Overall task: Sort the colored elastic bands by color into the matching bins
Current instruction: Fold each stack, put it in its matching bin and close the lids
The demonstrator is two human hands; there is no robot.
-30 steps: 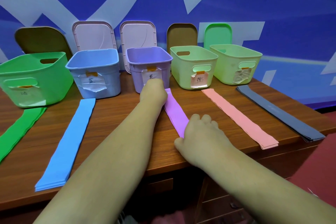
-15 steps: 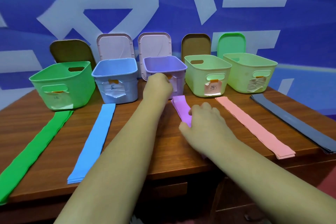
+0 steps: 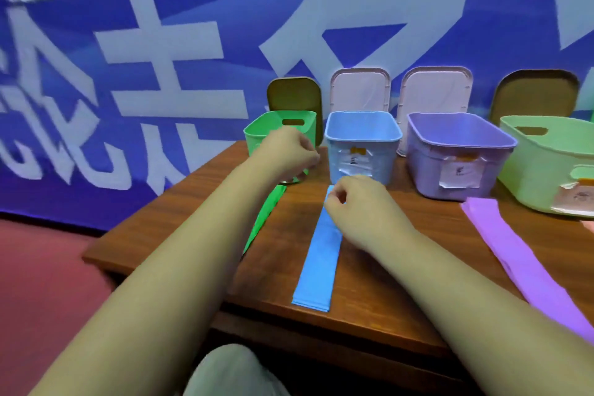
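Head camera showed the blue band [image 3: 316, 267] lying flat on the wooden table [image 3: 199, 212], its far end just before the blue bin [image 3: 363, 151]. The right hand [image 3: 360, 206] had its fingers curled there, thumb and forefinger pinching that end. To the left lay the green band [image 3: 263, 219], its far end hidden under the left hand [image 3: 284, 154], which was curled in front of the green bin [image 3: 276, 125]; whether it gripped anything could not be told. The purple band [image 3: 520, 254] lay before the purple bin [image 3: 456, 164].
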